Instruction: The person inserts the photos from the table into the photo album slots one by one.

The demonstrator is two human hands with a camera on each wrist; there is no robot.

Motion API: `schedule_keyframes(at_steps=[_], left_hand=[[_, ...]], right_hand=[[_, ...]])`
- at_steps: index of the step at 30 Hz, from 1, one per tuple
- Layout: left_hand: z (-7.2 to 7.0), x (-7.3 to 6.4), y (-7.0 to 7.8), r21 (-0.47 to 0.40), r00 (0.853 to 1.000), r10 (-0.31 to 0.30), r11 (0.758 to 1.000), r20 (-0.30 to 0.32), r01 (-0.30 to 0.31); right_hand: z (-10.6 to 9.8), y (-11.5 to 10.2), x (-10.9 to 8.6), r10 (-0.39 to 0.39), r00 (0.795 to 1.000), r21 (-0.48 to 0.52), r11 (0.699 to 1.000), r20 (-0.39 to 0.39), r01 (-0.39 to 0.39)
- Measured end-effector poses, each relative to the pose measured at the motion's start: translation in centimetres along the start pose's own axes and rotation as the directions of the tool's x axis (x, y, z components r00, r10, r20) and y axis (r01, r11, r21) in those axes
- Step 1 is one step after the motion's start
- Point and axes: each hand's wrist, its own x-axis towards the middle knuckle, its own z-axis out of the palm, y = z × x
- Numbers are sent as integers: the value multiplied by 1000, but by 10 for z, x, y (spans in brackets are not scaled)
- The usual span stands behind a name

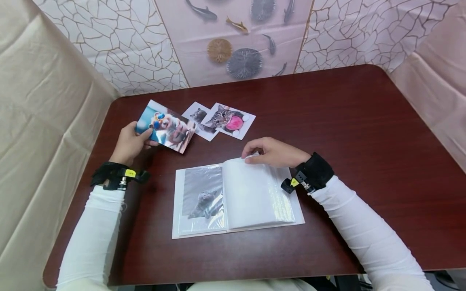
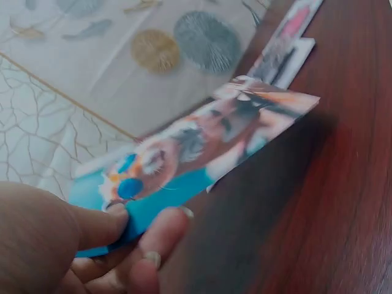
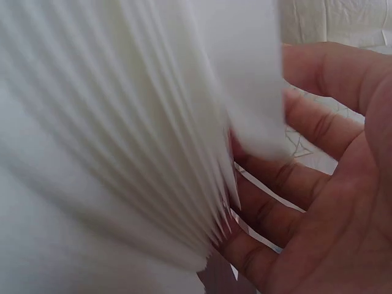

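Note:
My left hand [image 1: 130,142] pinches a glossy photo print [image 1: 171,128] by its left end, thumb on top and fingers underneath. The print shows an animal with blue round glasses; in the left wrist view it is held at a slant over the table. A white photo album [image 1: 260,194] lies spread in front of me. Its left sleeve contains a grey cat photo [image 1: 204,198], and the right side shows a white page. At the top edge of the right-hand pages, my right hand [image 1: 271,151] grips the leaves. Many thin page edges [image 3: 165,122] fan out beside its fingers.
Beyond the album, two small cat photos lie overlapping: one with a pink ball [image 1: 229,121], the other grey [image 1: 198,113] and partly covered. All rest on a dark red-brown table [image 1: 346,117]. Patterned cloth [image 1: 127,40] hangs behind, with pale curtains [image 1: 43,121] at the sides.

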Motion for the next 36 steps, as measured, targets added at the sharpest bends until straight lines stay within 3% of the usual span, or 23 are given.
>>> schedule_keyframes(at_steps=[6,9,16,21,23,30,33,36], left_hand=[[10,-7,11,-121,1000,5,993,-26,-8],[19,-10,16,-238,1000,8,971,-18,-12],[45,-11,35,-514,997,83,855,3,-69],[69,-11,44,-657,992,113,752,59,-47],[77,-11,46,-683,988,126,730,90,-31],[93,-9,48,-673,976,178,738,124,-49],[99,-8,47,-676,973,178,737,148,-32],[105,-9,45,-661,969,168,751,179,-8]], right_hand=[[3,-2,2,38,999,33,999,7,-39],[4,-1,2,72,997,29,997,4,-72],[5,1,3,56,998,21,998,-19,-55],[5,3,4,-6,1000,58,998,-24,7],[5,4,6,-23,999,71,997,-28,25],[5,5,10,-52,997,86,995,-53,56],[4,5,10,-43,998,93,995,-51,47],[6,7,10,-38,998,98,994,-41,42]])
